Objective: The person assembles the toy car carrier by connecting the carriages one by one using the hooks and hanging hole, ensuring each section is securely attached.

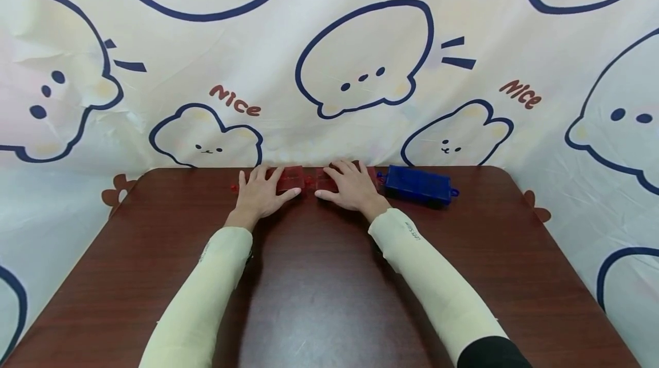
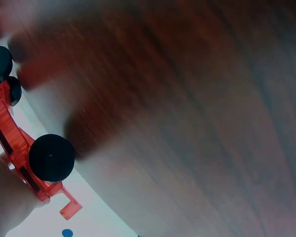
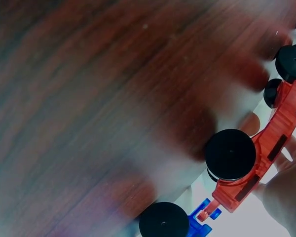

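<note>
Two red translucent toy cars with black wheels stand in a row at the table's far edge, linked end to end. My left hand [image 1: 259,195] lies over the left red car [image 1: 294,179], thumb along its near side and fingers across its top. The right red car [image 1: 326,182] is under my right hand [image 1: 353,186], gripped the same way. A blue car [image 1: 419,185] joins its right end. In the left wrist view the red car [image 2: 19,148] shows a hook at its end; in the right wrist view the red car [image 3: 266,153] meets a blue coupling [image 3: 198,229].
The brown wooden table [image 1: 309,299] ends just behind the cars. A pale cloth [image 1: 350,133] with blue cartoon outlines hangs behind it and along both sides.
</note>
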A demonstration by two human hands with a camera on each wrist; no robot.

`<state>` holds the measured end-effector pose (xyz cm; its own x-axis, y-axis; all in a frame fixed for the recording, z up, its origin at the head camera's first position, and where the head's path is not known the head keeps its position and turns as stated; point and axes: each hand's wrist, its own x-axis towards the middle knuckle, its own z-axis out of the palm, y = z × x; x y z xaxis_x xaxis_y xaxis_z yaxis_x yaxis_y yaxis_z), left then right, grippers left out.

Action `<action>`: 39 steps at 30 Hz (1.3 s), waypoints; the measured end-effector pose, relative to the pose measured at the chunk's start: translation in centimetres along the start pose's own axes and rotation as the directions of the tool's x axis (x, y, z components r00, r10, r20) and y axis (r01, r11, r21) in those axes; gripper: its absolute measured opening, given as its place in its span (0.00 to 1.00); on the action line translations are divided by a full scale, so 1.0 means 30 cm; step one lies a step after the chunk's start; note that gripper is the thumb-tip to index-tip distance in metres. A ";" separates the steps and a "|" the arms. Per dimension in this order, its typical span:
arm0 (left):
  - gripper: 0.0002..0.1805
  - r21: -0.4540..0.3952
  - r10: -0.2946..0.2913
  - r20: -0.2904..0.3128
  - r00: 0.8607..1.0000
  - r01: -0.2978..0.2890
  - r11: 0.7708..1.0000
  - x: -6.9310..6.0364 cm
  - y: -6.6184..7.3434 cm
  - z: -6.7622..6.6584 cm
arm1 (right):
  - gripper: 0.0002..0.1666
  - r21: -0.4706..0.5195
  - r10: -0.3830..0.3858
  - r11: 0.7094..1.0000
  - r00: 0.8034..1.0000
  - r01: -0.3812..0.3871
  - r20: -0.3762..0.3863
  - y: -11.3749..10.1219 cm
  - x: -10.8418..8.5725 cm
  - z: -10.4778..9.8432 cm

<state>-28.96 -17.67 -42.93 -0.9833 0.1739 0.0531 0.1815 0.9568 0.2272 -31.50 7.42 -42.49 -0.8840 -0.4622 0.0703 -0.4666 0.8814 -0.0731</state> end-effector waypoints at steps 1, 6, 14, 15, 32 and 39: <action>0.52 0.003 0.000 -0.001 1.000 0.000 1.000 0.000 -0.001 -0.001 | 0.50 0.003 -0.002 1.000 1.000 0.002 -0.002 -0.001 0.002 -0.001; 0.51 0.002 -0.003 -0.011 1.000 0.003 1.000 -0.001 -0.001 -0.001 | 0.50 0.036 -0.013 0.999 1.000 0.013 -0.005 -0.010 0.011 0.004; 0.50 0.005 0.002 -0.009 1.000 -0.002 1.000 0.000 -0.007 0.003 | 0.49 0.073 0.007 0.997 1.000 -0.007 0.000 -0.021 0.018 0.016; 0.50 0.003 0.001 -0.008 1.000 -0.001 1.000 0.000 -0.008 0.003 | 0.49 0.076 0.009 0.997 1.000 -0.009 0.000 -0.022 0.018 0.017; 0.49 -0.075 0.017 -0.023 1.000 -0.019 0.997 -0.005 -0.030 -0.012 | 0.47 0.046 0.001 0.999 1.000 0.000 -0.014 -0.032 0.020 0.014; 0.48 -0.080 0.029 -0.005 1.000 -0.030 0.996 -0.013 -0.033 -0.015 | 0.48 0.052 0.000 0.999 1.000 0.001 -0.011 -0.028 0.022 0.028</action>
<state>-28.76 -18.78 -42.74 -0.9775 0.2007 0.0643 0.2108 0.9295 0.3027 -31.73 6.29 -43.21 -0.8835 -0.4614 0.0809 -0.4682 0.8748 -0.1247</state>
